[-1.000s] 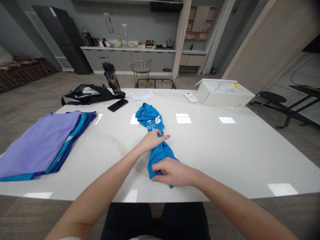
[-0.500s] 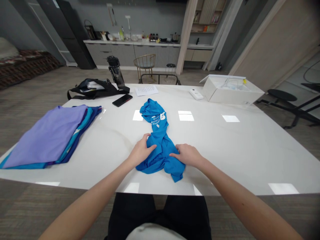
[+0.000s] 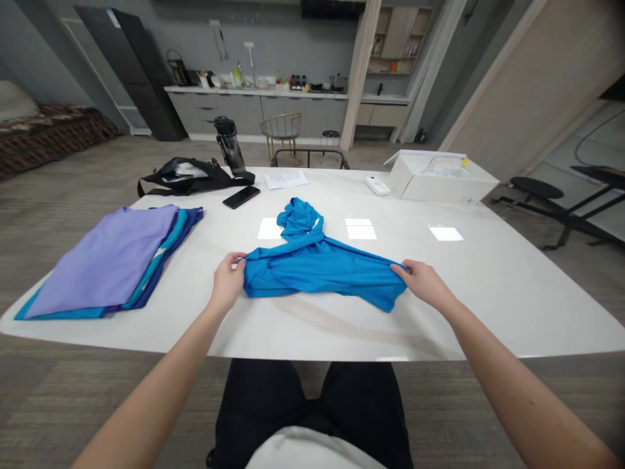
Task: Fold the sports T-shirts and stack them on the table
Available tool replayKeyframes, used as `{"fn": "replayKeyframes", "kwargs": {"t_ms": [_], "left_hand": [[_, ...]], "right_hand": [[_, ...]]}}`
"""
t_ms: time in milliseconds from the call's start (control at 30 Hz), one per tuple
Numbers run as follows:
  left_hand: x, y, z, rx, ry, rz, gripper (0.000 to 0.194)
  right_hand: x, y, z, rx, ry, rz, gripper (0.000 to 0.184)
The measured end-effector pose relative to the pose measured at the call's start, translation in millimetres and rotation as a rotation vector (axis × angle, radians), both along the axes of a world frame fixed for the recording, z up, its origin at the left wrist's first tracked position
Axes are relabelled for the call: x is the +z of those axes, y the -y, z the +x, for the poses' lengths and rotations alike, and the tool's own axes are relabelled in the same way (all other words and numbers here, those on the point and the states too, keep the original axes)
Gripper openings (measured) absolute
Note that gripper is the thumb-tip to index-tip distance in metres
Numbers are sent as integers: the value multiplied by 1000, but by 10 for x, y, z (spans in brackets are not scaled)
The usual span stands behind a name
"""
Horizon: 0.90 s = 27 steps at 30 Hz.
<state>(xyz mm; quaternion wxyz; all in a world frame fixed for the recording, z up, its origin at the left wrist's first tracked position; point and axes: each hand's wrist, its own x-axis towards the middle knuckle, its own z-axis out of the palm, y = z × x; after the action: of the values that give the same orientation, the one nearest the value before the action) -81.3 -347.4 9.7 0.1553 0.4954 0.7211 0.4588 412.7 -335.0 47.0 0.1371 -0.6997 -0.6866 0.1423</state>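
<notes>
A blue T-shirt (image 3: 317, 270) is stretched sideways above the near part of the white table (image 3: 469, 293). At its left edge my left hand (image 3: 228, 281) pinches the fabric between thumb and fingers. My right hand (image 3: 424, 281) grips the opposite edge in the same way. Between the hands the cloth is pulled fairly taut, with its lower edge hanging a little. The far part of the shirt lies bunched and twisted on the table, and its white print is mostly hidden in the folds.
On the left lies a stack of folded shirts, a lilac shirt (image 3: 107, 260) on top. Farther back are a black bag (image 3: 190, 174), a dark bottle (image 3: 229, 146), a phone (image 3: 241, 197), a paper sheet (image 3: 286, 178), a small white device (image 3: 377, 185) and an open white box (image 3: 439, 185).
My hands have moved apart, left and right, each now holding an edge. The near part of the shirt went from crumpled to spread wide, and its print has become mostly covered.
</notes>
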Motion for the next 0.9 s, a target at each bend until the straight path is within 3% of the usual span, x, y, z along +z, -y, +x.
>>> {"fn": "replayKeyframes", "kwargs": {"t_ms": [67, 100, 233, 300, 467, 567, 733, 900], "left_hand": [[12, 189, 78, -45, -229, 93, 34], [47, 280, 151, -131, -362, 150, 36], [210, 543, 483, -762, -763, 140, 35], [216, 573, 578, -934, -852, 103, 39], [119, 400, 641, -1075, -926, 83, 27], [140, 318, 801, -1160, -929, 99, 28], [114, 396, 1321, -1094, -928, 135, 35], [-57, 410, 1635, -1001, -800, 75, 22]], "right_hand": [[-90, 105, -29, -29, 66, 74, 35], [-123, 170, -85, 12, 87, 128, 35], [-183, 464, -407, 473, 90, 208, 37], [-211, 585, -535, 623, 104, 187, 41], [-335, 649, -706, 665, 174, 245, 25], [-370, 592, -823, 635, 203, 317, 30], [-313, 564, -1048, 551, 199, 358, 32], [-238, 541, -1028, 570, 156, 284, 30]]}}
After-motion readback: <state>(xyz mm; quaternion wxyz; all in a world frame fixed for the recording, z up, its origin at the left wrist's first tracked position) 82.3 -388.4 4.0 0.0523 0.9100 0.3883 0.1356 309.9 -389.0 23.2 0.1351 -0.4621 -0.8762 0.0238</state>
